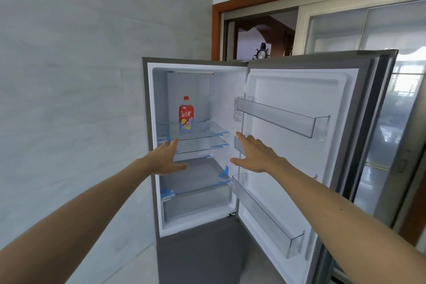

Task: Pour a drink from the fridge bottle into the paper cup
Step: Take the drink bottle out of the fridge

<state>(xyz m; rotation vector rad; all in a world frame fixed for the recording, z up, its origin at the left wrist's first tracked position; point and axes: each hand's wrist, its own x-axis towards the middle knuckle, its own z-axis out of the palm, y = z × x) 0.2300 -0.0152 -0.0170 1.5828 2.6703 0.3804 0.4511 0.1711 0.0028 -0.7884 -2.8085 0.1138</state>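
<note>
Here, a fridge [196, 145] stands open against a pale wall, its door [299, 90] swung wide to the right. One bottle [186, 115], red-capped with a red label, stands upright on the upper glass shelf [212, 128], left of the shelf's middle and a little behind its front edge, with nothing else beside it. Both arms reach forward. The left hand [167, 157] hovers just below the shelf's front left corner, fingers straight and spread, holding nothing. The right hand [253, 155] is also flat and empty, level with the left one and well apart from it, in front of the fridge's right side near the door hinge. Neither hand touches the bottle. The paper cup is not in view. The likeliest trouble is a clumsy approach: the left hand sits lower than the shelf, so fingers rising too steeply could catch the glass front edge or nudge the bottle's base and topple it toward the shelf's back edge. A chilled bottle may also be slick, so a loose grasp around the label could let it slip. The right arm lies close to the door bins [276, 115] and could snag on them.
</note>
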